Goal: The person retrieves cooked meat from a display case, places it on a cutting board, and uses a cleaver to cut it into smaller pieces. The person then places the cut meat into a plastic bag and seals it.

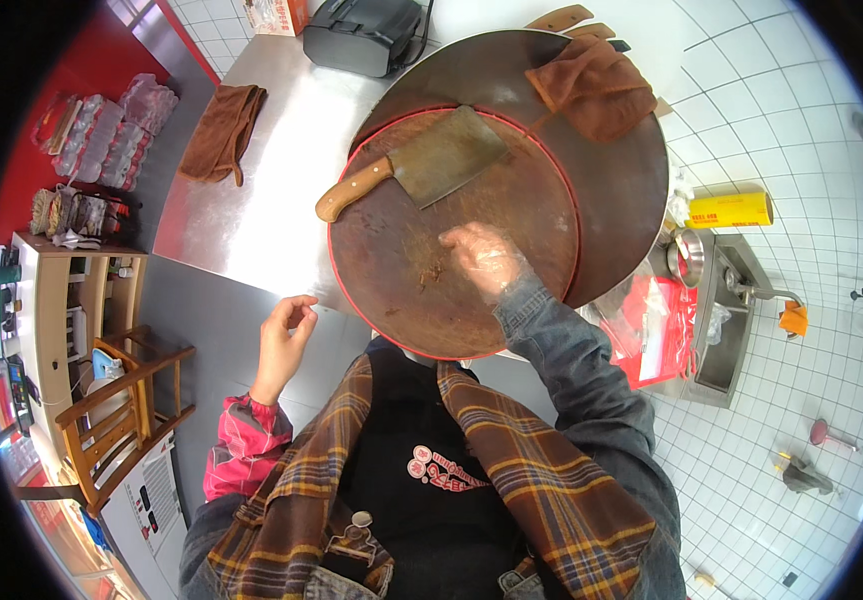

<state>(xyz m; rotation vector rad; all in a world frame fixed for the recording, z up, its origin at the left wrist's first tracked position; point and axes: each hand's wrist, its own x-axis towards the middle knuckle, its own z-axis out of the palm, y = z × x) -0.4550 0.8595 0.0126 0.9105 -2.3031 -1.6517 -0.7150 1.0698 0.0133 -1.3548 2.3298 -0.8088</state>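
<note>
A round wooden chopping block with a red rim stands before me. On its far part lies a cleaver, its wooden handle pointing left. My right hand, in a clear plastic glove, is over the block with curled fingers, beside small brown food scraps. Whether it pinches anything is too small to tell. My left hand is bare, off the block's left side, thumb and fingers bent and apart, holding nothing. A brown cloth lies on the dark round surface behind the block.
A steel table at the left bears another brown cloth and a black appliance. Knife handles show at the back. On the right are a yellow roll box, a metal bowl, a red bag and a sink.
</note>
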